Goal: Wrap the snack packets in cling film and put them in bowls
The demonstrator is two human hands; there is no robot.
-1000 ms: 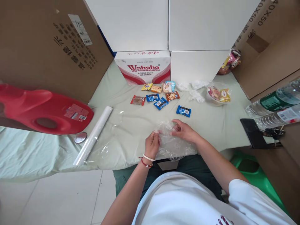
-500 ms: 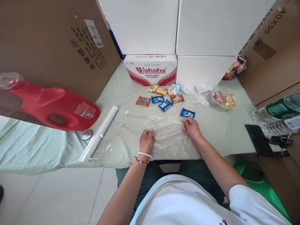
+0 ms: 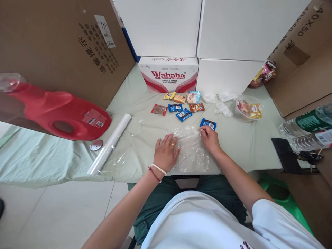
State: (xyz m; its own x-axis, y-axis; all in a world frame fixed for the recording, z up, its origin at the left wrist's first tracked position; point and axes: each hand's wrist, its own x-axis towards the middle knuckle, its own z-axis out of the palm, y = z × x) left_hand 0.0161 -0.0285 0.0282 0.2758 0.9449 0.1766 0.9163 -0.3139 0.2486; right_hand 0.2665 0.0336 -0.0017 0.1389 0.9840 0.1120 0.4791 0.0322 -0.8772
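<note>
A crinkled sheet of clear plastic film [image 3: 193,152] lies on the cloth in front of me. My left hand [image 3: 166,152] rests palm down at the film's left edge, fingers stretched out. At the film's upper right corner, my right hand [image 3: 210,138] pinches the edge. Just beyond its fingertips is a blue snack packet [image 3: 208,123]. Further back lie two more blue packets, one of them a tilted blue packet [image 3: 184,114], along with a brown packet [image 3: 196,107] and a red-edged packet [image 3: 159,109]. A roll of film [image 3: 110,145] lies to the left, with a loose clear stretch beside it.
A red detergent bottle [image 3: 64,114] and a round lid [image 3: 96,145] are at left. Behind stand a Wahaha box [image 3: 169,76] and white boxes. Right of centre are crumpled film [image 3: 223,109] and a bowl with snacks [image 3: 242,116]. Water bottles [image 3: 311,121] and a phone [image 3: 285,155] lie far right.
My left hand has let go of the film's left edge and spread flat over it. My right hand still pinches the upper right corner, nearly in place.
</note>
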